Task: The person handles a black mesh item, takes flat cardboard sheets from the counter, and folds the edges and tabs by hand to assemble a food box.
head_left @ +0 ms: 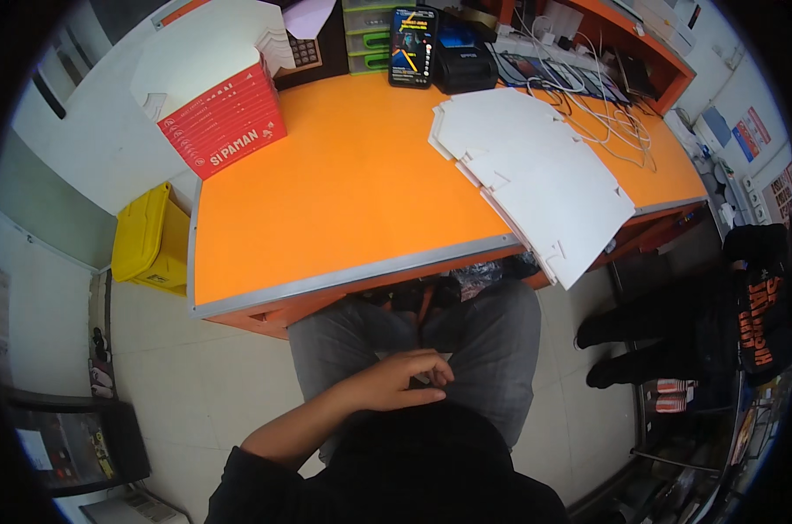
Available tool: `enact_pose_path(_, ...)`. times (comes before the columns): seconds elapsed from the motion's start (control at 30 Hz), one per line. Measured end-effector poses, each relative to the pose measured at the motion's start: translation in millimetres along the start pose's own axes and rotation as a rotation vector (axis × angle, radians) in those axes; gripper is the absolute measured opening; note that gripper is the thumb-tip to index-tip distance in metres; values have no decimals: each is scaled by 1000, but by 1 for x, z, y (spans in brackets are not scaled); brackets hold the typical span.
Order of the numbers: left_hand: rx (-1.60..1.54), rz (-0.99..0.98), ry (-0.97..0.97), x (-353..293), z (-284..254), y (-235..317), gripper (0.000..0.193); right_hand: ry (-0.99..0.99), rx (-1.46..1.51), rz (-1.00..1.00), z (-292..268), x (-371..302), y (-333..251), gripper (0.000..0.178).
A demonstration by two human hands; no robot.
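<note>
My left hand [406, 382] rests above my lap, its fingers loosely curved and the thumb apart from them. Nothing shows between them. My right hand is out of sight. In front of me is an orange desk [343, 201] with a grey edge. On its right side lies a stack of flat white cut cardboard sheets [544, 166], with one end jutting past the front edge. At the far left stands a stack of red folded cardboard boxes [230, 127] with white insides and raised flaps.
A phone [412, 48] stands upright at the back beside a small black device [464, 65]. White cables [601, 113] lie tangled at the back right. A yellow bin [147, 240] stands left of the desk. Another person in black clothes [675, 319] is at the right.
</note>
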State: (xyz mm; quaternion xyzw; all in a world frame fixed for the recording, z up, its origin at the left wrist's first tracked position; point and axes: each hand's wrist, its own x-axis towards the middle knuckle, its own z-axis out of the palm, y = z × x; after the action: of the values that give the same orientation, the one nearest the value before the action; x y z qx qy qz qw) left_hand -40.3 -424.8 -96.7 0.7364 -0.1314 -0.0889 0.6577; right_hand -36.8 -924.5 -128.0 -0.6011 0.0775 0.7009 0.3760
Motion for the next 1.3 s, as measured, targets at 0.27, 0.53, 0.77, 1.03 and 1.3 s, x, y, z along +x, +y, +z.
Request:
enact_pose_path(0.27, -42, -43, -218, -81, -16, 36, 23, 290, -662, -580, -28, 31, -162, 13)
enact_pose_path(0.53, 172, -503, 30, -115, 3, 77, 29, -223, -901, -849, 69, 49, -282, 17)
enact_pose_path(0.77, 556, -262, 98, -86, 15, 60, 23, -241, -1135, -893, 71, 35, -304, 16)
enact_pose_path(1.03, 633, 44, -137, -13, 17, 28, 18, -121, -1222, -796, 29, 29, -246, 13)
enact_pose_path(1.3, 545, 52, -160, -7, 9, 13, 21, -164, -1030, -799, 24, 41, -239, 14)
